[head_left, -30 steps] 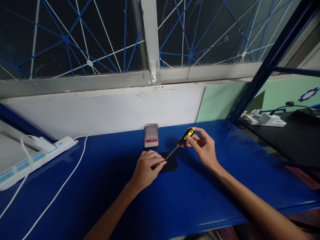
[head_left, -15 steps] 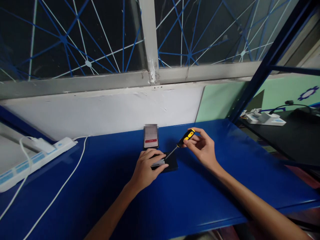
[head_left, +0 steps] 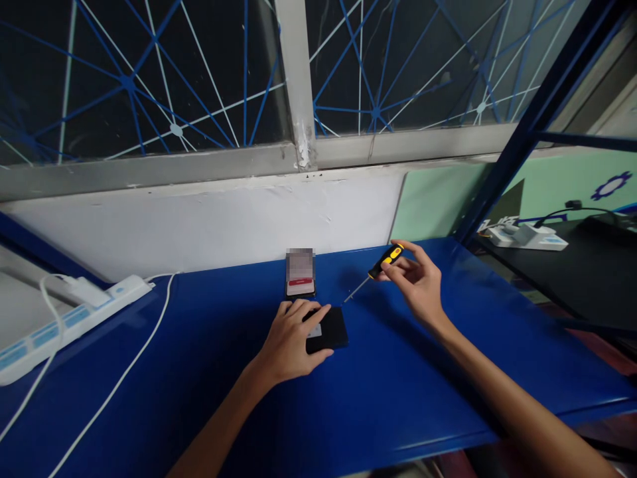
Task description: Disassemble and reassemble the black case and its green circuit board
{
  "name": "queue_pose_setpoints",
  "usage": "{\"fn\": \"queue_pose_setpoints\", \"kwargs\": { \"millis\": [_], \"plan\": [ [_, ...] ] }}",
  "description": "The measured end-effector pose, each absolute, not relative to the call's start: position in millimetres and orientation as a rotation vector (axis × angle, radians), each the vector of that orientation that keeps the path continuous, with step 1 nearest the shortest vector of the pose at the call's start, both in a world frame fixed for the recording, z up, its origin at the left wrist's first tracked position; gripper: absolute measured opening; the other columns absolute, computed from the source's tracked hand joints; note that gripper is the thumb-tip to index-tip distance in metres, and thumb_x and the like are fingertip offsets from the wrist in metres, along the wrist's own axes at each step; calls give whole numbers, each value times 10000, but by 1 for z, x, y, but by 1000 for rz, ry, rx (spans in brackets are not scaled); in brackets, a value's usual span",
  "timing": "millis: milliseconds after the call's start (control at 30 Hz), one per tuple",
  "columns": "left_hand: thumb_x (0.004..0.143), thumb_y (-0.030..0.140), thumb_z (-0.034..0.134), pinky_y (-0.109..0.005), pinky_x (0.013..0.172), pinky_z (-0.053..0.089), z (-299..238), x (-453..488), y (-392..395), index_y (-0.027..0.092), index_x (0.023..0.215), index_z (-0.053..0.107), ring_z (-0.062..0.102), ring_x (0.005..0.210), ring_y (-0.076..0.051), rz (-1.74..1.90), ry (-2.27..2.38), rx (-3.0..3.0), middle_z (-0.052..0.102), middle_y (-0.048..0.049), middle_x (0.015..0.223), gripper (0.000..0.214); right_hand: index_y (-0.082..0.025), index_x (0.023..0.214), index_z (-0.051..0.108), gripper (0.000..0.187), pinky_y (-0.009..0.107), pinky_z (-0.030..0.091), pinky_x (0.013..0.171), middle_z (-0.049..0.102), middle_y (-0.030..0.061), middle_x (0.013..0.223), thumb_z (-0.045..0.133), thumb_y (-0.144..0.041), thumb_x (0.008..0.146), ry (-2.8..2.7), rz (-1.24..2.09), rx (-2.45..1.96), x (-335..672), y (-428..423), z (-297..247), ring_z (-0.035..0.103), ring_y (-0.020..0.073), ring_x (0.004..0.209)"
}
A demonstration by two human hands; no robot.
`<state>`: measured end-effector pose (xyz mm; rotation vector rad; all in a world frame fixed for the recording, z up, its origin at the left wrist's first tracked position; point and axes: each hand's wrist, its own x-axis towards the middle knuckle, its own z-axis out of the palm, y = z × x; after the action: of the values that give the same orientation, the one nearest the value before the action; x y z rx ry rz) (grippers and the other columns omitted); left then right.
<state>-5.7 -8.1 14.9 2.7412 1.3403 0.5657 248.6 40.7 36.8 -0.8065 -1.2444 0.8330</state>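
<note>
My left hand rests on a flat black rectangular device lying on the blue table, its fingers curled over the device's left part. A small pale label shows on the device near my fingers. My right hand pinches the yellow-and-black handle of a thin screwdriver. The screwdriver's metal tip hangs just above the table, up and to the right of the device, not touching it. A phone with a lit screen stands just behind the device.
A white power strip with a plug and white cable lies at the table's left. A white wall and a window with blue-and-white lines rise behind. A blue post stands at right, with a dark table and white gear beyond.
My right hand lifted the screwdriver off the device and moved it up and right. My left hand shifted on the device, which now lies flatter and more exposed.
</note>
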Motion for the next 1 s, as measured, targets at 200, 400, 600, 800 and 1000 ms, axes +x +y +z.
{"fn": "queue_pose_setpoints", "kwargs": {
  "millis": [200, 400, 600, 800, 1000],
  "plan": [
    [715, 425, 776, -460, 909, 393, 7, -2, -8, 225, 1304, 525, 568, 1095, -300, 693, 1298, 2736, 633, -98, 1208, 670, -213, 1163, 491, 445, 423, 621, 696, 661, 28, 819, 699, -305, 781, -1241, 860, -819, 248, 41, 33, 712, 226, 728],
    [752, 436, 734, -483, 934, 381, 13, -7, -6, 211, 1320, 505, 572, 1109, -311, 937, 1350, 2672, 626, -124, 1226, 653, -213, 1139, 480, 447, 427, 630, 678, 673, 49, 852, 713, -332, 776, -1191, 830, -823, 248, 39, 38, 722, 267, 812],
    [768, 427, 714, -476, 930, 400, 16, -11, -6, 208, 1321, 500, 591, 1083, -307, 1042, 1327, 2663, 633, -123, 1213, 632, -220, 1118, 474, 452, 425, 628, 702, 689, 46, 844, 732, -321, 761, -1135, 855, -805, 245, 37, 40, 729, 260, 792],
    [770, 418, 707, -484, 932, 399, 16, -10, -6, 224, 1333, 495, 588, 1087, -312, 1059, 1304, 2682, 627, -119, 1220, 632, -215, 1135, 468, 444, 426, 624, 723, 683, 52, 869, 713, -314, 779, -1171, 836, -819, 244, 38, 36, 728, 254, 792],
    [776, 428, 699, -498, 935, 396, 15, -10, -6, 231, 1348, 480, 578, 1095, -315, 1051, 1308, 2682, 620, -122, 1227, 643, -226, 1145, 459, 433, 442, 618, 752, 680, 45, 878, 696, -322, 795, -1207, 827, -824, 245, 39, 32, 723, 230, 747]
  ]
}}
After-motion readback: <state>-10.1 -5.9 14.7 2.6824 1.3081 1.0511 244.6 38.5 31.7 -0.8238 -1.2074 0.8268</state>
